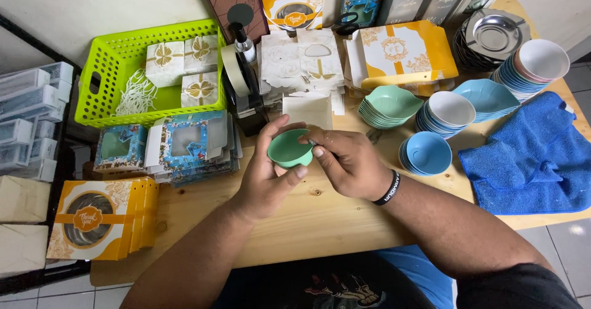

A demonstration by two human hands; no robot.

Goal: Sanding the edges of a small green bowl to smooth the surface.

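Observation:
A small green bowl (289, 148) is held above the wooden table (320, 216), tilted toward me. My left hand (266, 173) cups it from below and behind, thumb on its lower rim. My right hand (348, 161) pinches the bowl's right rim with fingertips; a black wristband sits on that wrist. Just beyond the bowl stands a black tape dispenser (246, 93).
A lime basket (111, 69) of white gift boxes sits far left. Blue windowed boxes (184, 143) and orange boxes (101, 220) lie left. Stacks of green (389, 104), blue (426, 154) and white bowls (449, 112) stand right, beside a blue cloth (529, 158) and metal plates (492, 35).

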